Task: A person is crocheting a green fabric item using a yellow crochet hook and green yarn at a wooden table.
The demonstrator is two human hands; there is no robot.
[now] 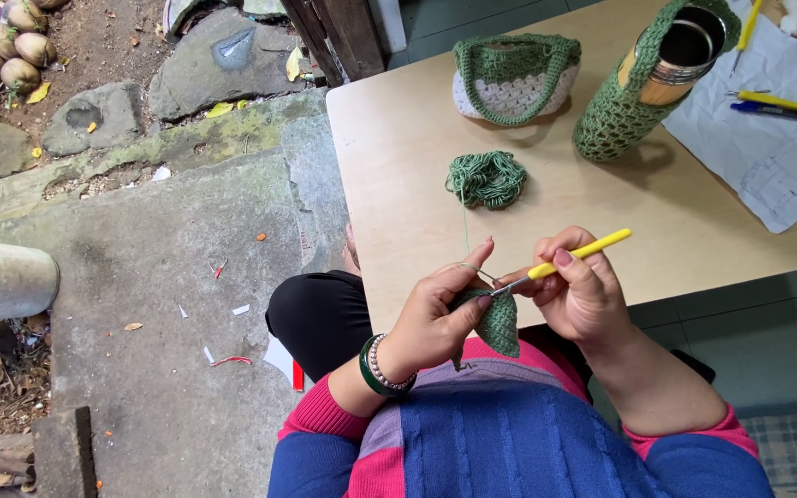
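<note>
My left hand (440, 309) pinches a small green crocheted piece (498, 323) just in front of my chest, with the yarn strand looped over its forefinger. My right hand (583, 290) grips a crochet hook with a yellow handle (579, 252), its metal tip poked into the top edge of the piece. The green strand runs up to a loose bundle of green yarn (486, 178) lying on the light wooden table (398, 138). A green bangle and a bead bracelet sit on my left wrist.
A green and white crocheted basket (516, 78) and a metal flask in a green crocheted sleeve (643, 83) stand at the table's far side. A sheet of paper (767, 157) with yellow and blue pens lies at right. Stone paving and coconuts are at left.
</note>
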